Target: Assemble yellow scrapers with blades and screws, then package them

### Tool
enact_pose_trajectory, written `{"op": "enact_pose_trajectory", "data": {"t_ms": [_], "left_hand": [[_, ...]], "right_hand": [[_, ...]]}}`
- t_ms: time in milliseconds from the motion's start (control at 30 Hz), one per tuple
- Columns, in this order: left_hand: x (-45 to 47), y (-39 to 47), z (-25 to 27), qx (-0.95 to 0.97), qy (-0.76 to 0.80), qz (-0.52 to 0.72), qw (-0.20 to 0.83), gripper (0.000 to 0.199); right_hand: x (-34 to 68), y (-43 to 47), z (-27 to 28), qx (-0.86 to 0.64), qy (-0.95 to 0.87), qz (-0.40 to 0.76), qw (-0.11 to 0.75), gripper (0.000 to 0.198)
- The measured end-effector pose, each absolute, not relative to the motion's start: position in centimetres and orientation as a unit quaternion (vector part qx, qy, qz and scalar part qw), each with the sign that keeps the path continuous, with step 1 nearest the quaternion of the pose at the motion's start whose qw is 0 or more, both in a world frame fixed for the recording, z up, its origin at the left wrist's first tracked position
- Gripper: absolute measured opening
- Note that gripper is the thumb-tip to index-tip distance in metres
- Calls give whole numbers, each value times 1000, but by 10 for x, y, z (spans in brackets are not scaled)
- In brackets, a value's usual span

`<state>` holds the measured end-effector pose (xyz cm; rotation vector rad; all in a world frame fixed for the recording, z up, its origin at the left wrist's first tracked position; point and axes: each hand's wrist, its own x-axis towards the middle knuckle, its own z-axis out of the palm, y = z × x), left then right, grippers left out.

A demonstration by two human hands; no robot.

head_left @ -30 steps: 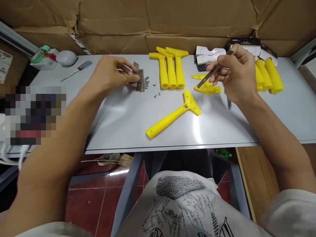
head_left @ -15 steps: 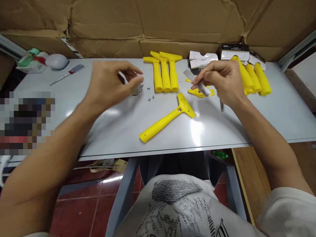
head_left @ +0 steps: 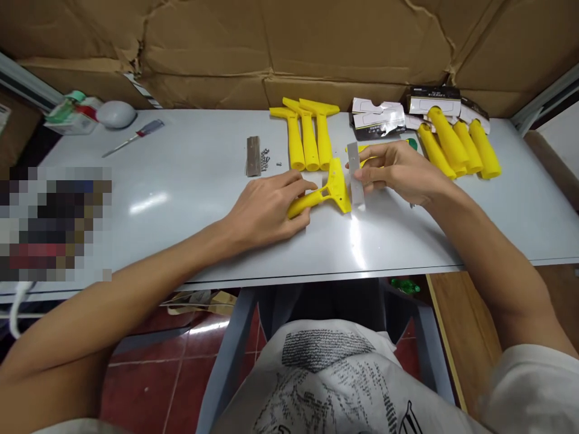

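Note:
My left hand (head_left: 271,208) grips the handle of a yellow plastic scraper (head_left: 337,187), its wide head facing right. Between the thumb and fingers of my right hand (head_left: 398,172) is a thin grey metal blade (head_left: 355,178), held upright just right of the scraper's head. A narrow gap seems to separate the blade from the head. Behind my right hand lie yellow plastic pieces (head_left: 362,149), mostly covered by the fingers. Beyond my left hand sits a stack of blades (head_left: 254,155) with several small screws (head_left: 265,158) beside it.
Several yellow scraper handles (head_left: 310,141) lie at the back, with more yellow tubes (head_left: 461,144) at right near black-and-white boxes (head_left: 379,116). A screwdriver (head_left: 133,137) and a white rounded object (head_left: 116,114) rest at back left. Cardboard (head_left: 217,48) walls the table's far side.
My left hand has come down from beside the screws and taken hold of the scraper's handle. The blade in my right hand has moved down beside the scraper's head and turned more upright.

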<state>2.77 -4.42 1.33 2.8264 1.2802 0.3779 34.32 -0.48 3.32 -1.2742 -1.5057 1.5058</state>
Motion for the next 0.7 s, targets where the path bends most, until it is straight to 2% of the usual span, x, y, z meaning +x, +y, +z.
{"op": "enact_pose_trajectory", "data": {"t_ms": [167, 467, 700], "left_hand": [[29, -49, 11, 904, 397, 153, -46, 44], [27, -47, 9, 910, 372, 163, -87, 39], [25, -42, 7, 919, 299, 209, -149, 31]], "right_hand": [[341, -7, 36, -446, -609, 578, 310, 51], [334, -11, 27, -435, -679, 519, 283, 43], [333, -13, 35, -467, -689, 493, 254, 48]]}}
